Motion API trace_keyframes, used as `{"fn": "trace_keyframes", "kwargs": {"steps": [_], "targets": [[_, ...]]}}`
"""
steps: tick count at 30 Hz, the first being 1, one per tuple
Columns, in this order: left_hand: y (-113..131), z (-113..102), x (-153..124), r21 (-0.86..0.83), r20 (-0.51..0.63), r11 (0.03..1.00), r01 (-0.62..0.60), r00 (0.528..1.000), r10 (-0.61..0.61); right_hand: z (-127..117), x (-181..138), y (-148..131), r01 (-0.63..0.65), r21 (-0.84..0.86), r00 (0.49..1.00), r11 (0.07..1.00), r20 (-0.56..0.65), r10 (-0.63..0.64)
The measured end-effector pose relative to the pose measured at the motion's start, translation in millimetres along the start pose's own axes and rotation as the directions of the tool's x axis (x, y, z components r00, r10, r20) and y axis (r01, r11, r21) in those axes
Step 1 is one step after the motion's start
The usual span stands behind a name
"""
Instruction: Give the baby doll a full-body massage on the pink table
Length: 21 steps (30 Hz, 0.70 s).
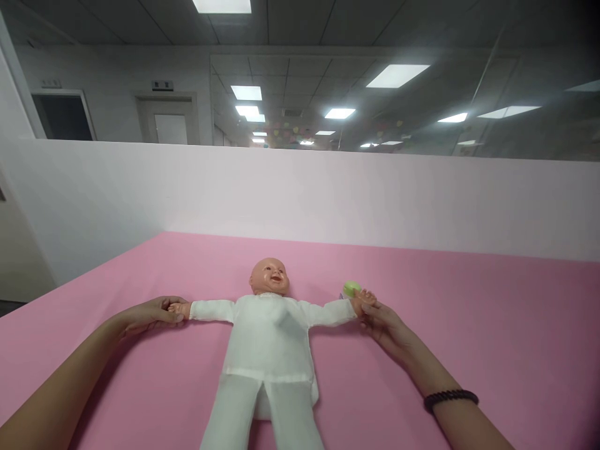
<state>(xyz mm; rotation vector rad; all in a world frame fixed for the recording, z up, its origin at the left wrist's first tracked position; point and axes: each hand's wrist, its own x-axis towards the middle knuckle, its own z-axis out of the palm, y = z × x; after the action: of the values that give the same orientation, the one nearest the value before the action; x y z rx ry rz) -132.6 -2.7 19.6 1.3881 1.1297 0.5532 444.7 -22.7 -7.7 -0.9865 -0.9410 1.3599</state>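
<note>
A baby doll (269, 337) in white cloth top and trousers lies on its back on the pink surface (445, 337), head away from me and arms stretched out to both sides. Its lower legs run out of the bottom of the view. My left hand (152, 312) is closed on the doll's hand at the left, thumb on the near side. At the right, my right hand (384, 325) grips the doll's other hand between thumb and fingers. Just behind that doll hand sits a small light-green object (351, 288), partly hidden, its kind unclear.
A low white partition (328, 194) stands along the back of the pink surface and continues at the left. Beyond it are a door (169, 122), a large glass pane and lit ceiling panels. A black coiled band (450, 399) circles my right wrist.
</note>
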Motion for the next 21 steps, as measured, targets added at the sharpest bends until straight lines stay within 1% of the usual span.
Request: {"fn": "trace_keyframes", "kwargs": {"steps": [4,7,11,15,21], "targets": [[3.2,1.5,-2.4,0.047,0.017,0.999,0.006,1.0,-0.007,19.9,0.4,3.7,0.058,0.1,0.998,0.993,-0.043,-0.054],[3.8,2.1,-3.3,0.072,-0.001,0.997,0.014,1.0,-0.014,30.2,-0.6,4.7,0.083,0.108,0.994,0.991,-0.077,-0.075],[4.5,3.0,-3.6,0.099,-0.019,0.995,0.019,1.0,-0.018,39.0,-3.0,4.0,0.096,0.059,0.991,0.994,-0.103,-0.09],[5.5,4.6,-3.5,0.114,-0.041,0.993,0.026,0.999,-0.022,48.8,-2.6,7.5,0.105,-0.028,0.97,0.994,-0.218,-0.109],[8.4,9.0,-4.6,0.05,-0.014,0.999,0.009,1.0,-0.008,64.6,-1.7,12.0,0.138,-0.106,0.92,0.985,-0.356,-0.167]]}}
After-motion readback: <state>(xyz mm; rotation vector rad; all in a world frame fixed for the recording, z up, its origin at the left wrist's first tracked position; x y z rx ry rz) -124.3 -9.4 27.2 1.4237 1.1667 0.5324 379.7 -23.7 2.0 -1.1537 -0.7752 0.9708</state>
